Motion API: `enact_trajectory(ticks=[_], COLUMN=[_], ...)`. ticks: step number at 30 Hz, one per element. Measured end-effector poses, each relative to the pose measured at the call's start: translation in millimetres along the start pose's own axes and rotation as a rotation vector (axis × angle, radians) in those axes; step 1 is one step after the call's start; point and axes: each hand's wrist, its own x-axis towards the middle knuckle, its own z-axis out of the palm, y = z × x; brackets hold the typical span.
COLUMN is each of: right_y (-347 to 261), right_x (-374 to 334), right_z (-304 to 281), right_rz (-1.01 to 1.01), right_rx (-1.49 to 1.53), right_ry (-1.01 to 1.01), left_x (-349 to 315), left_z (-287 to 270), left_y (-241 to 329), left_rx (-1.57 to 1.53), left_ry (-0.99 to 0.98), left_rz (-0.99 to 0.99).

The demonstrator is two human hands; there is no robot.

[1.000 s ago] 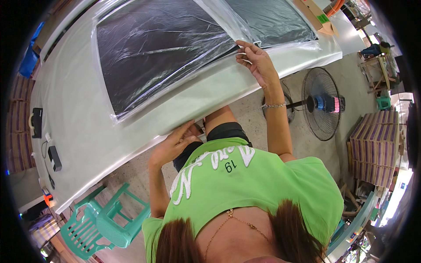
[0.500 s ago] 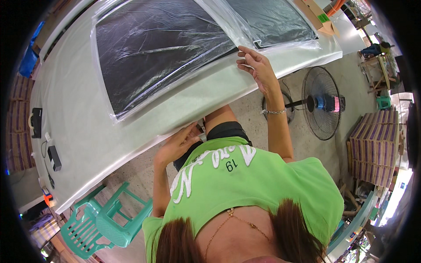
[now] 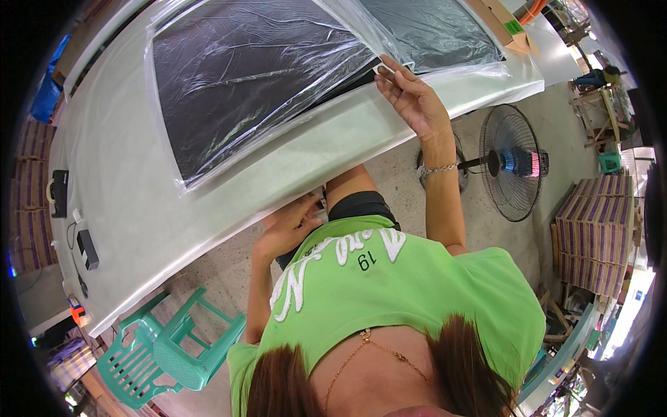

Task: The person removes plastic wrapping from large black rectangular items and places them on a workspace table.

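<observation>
Pale tabletop (image 3: 118, 187), right hand (image 3: 421, 108) pinching clear film (image 3: 257, 76)

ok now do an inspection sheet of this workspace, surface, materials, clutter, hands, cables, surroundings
Surface: pale table, bare along its near edge.
Job's things: dark panel under wrinkled clear film; second dark panel to its right, also under film.
Clutter: black case and black block at left; cardboard box at upper right.
Hands: right hand has fingertips at the film's near right corner, grip unclear; left hand low by the lap, contents hidden.
Cables: thin dark cord near the block.
Surroundings: fan and striped stack at right; green chair at lower left.
</observation>
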Motion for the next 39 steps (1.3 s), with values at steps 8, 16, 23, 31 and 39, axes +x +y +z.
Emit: enact_trajectory(ticks=[8,16,23,31,39], right_y=[1.9,2.7,5.0,8.4,-16.7], right_x=[40.9,54.5,58.1,44.6,105.0], right_z=[-4.5,-8.5,-13.7,12.3,4.9], right_rz=[0.028,0.138,0.256,0.132,-0.416], right_rx=[0.126,0.381,0.469,0.140,-1.056], right_ry=[-0.082,-0.165,-0.163,-0.245,-0.512], left_x=[-3.6,-2.1,5.3,7.5,-19.6], left_z=[-1.3,5.8,15.9,28.0,-23.0], left_y=[0.9,-14.4,-5.4,-15.0,42.2], left_rx=[-0.063,-0.092,-0.079,-0.010,-0.136], left_ry=[-0.012,0.017,-0.010,-0.126,-0.191], left_rz=[-0.019,0.049,0.049,-0.010,0.171])
